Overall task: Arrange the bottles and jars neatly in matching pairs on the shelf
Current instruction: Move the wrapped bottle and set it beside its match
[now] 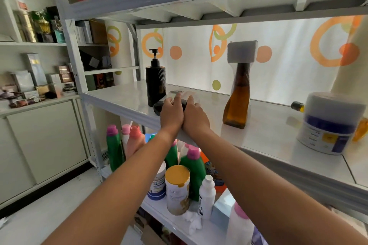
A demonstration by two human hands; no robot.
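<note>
Resting side by side at the front edge of the glossy white shelf [123, 95], the left hand [171, 114] and right hand [194, 117] both close over a dark bottle lying on its side [159, 108]; its rounded end sticks out to the left of the left hand, and a blurred clear part shows just beyond the fingertips. Directly behind the grip and slightly left stands a ribbed, matte black pump bottle [155, 83], upright and cylindrical. Well to the right of the hands stands a slim amber bottle [237, 103] with a flared base and a blocky white cap, wrapped in clear film. Farther right sits a squat white tub [329, 125] with a blue band and a yellow patch on its label; the print is too small to read. Beneath the grip, the lower shelf holds green bottles with pink caps [114, 149], a gold-lidded canister [177, 189] and a small white bottle [207, 197]. Behind hangs a white curtain with orange rings [199, 49].
</note>
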